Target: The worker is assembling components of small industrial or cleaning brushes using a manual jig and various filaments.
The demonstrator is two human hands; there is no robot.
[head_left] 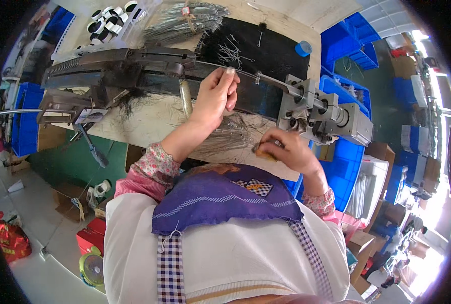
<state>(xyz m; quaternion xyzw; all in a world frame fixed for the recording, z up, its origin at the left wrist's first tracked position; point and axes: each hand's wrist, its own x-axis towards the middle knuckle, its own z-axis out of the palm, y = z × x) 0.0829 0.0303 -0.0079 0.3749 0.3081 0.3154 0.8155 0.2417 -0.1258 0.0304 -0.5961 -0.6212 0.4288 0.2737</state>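
Observation:
My left hand [214, 99] is raised over the bench machine, with its fingers curled and the thumb pressed against them. It is beside the thin metal rod [271, 82] that runs to the spindle block [306, 104] on the right; whatever it pinches is too small to make out. Lower and to the right, my right hand [291, 149] is closed around a small yellowish-tan piece [267, 154] whose kind does not show. Between the hands and my apron lies a loose bundle of thin wires [228, 138] on the bench.
Small looped wire pieces [229, 50] lie on a black sheet at the back, near a blue tape roll [303, 48]. A second wire bundle [185, 25] and a clear bin of black-and-white rolls [106, 25] are behind the machine's dark arm [119, 60]. Blue crates [344, 43] stand right.

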